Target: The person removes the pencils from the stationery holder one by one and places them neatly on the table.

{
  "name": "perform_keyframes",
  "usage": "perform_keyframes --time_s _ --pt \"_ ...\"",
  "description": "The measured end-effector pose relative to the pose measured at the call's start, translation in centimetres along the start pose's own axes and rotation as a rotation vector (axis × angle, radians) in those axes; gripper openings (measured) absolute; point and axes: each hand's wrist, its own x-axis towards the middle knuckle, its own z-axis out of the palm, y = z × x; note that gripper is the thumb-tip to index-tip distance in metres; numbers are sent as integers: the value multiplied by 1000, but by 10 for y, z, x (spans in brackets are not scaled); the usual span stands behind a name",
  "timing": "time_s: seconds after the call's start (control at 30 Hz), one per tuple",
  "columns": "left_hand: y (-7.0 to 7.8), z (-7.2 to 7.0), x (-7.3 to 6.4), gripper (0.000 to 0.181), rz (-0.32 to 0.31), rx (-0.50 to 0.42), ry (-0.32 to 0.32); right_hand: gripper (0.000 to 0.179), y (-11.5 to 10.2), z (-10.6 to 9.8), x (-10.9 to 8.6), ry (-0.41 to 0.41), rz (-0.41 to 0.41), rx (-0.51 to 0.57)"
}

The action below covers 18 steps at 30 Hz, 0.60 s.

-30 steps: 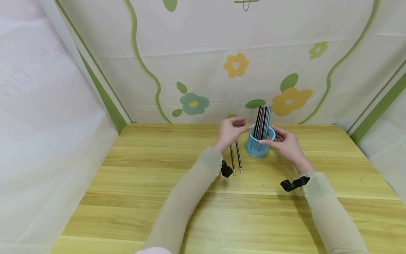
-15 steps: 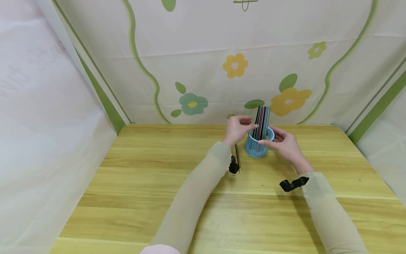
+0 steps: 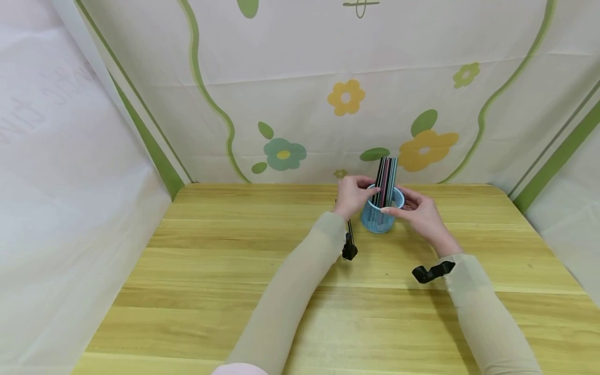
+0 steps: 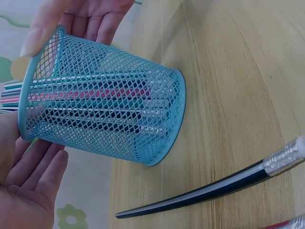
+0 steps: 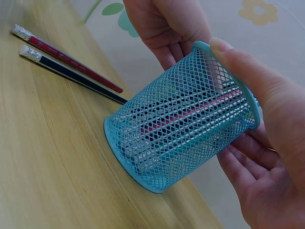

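Note:
A light blue mesh pencil cup (image 3: 376, 221) stands upright near the table's back edge, holding several pencils (image 3: 386, 174) in black, red and teal. Their metal eraser ends show through the mesh at the bottom. My right hand (image 3: 424, 213) grips the cup's rim from the right, thumb at the front, fingers behind. On the other side, my left hand (image 3: 351, 198) holds the rim, its thumb inside against the pencils and its fingers outside. Left of the cup lie a black pencil (image 5: 76, 74) and a red pencil (image 5: 71, 59), mostly hidden by my left arm in the head view.
The wooden table (image 3: 187, 291) extends toward me and to both sides. A white cloth (image 3: 300, 62) printed with flowers hangs right behind its back edge, with more white cloth at the left and right. A black camera mount (image 3: 433, 272) sits at my right wrist.
My left hand has moved right, from beside the cup to its rim, with the thumb now inside it. My right hand keeps its grip. The loose pencils are now more covered by my left wrist.

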Motion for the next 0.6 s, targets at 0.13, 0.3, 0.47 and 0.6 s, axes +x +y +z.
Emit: perform_keyframes --time_s 0.13,0.3,0.47,0.6 --pt "1 0 0 19 6 15 9 81 1 0 0 2 6 2" --pt "1 1 0 18 -4 3 23 81 0 0 0 1 10 3" --pt "4 1 0 16 -5 -15 53 81 1 0 0 -1 3 -2" --pt "6 0 0 16 18 -28 94 82 1 0 -1 -3 7 -7"
